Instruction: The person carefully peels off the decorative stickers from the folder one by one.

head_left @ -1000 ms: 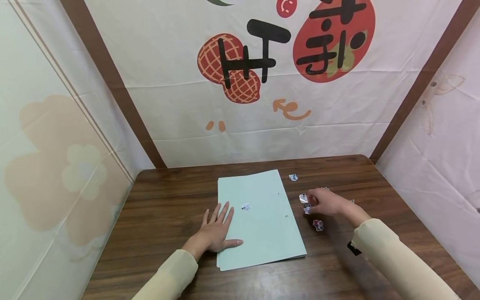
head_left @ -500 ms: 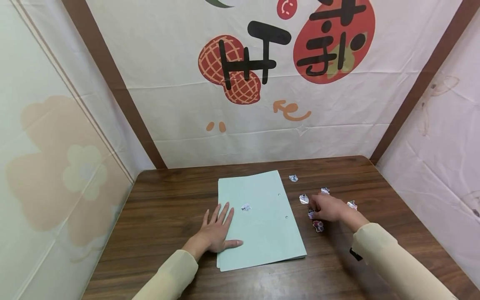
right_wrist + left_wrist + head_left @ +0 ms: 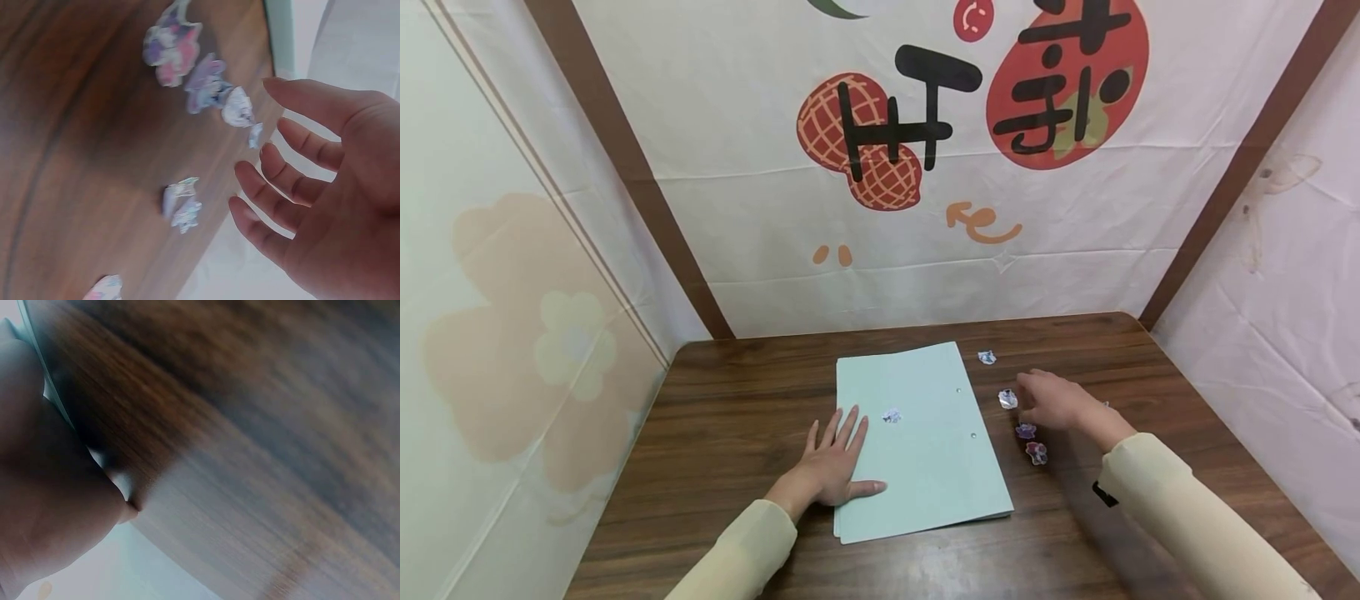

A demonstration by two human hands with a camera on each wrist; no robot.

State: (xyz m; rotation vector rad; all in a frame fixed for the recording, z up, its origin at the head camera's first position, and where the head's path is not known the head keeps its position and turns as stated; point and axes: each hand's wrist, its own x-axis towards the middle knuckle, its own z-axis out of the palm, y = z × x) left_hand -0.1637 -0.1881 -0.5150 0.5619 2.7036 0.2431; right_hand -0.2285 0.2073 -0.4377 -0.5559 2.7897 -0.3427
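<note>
My left hand [image 3: 835,467] lies with fingers spread on the left edge of a pale green folder [image 3: 925,483] with two small eyelets along its right side. A small sticker [image 3: 891,415] sits on the folder near those fingertips. To the folder's right, my right hand [image 3: 1052,400] hovers over the table with loosely bent fingers and holds nothing, as the right wrist view shows. Just below it lie a purple sticker [image 3: 1026,431] and a red-and-purple sticker [image 3: 1036,452], close together. A whitish shiny sticker [image 3: 1007,399] is beside the fingertips.
Another sticker [image 3: 987,357] lies farther back, right of the folder. In the right wrist view, two small stickers [image 3: 184,212] lie close together, and a pinkish one [image 3: 105,289] shows at the lower edge. A white printed cloth [image 3: 760,250] hangs behind the wooden table [image 3: 737,400].
The purple sticker has shifted right and nearer, toward the red-and-purple one. My right hand followed it, then let go and rose up and away. My left hand has stayed put.
</note>
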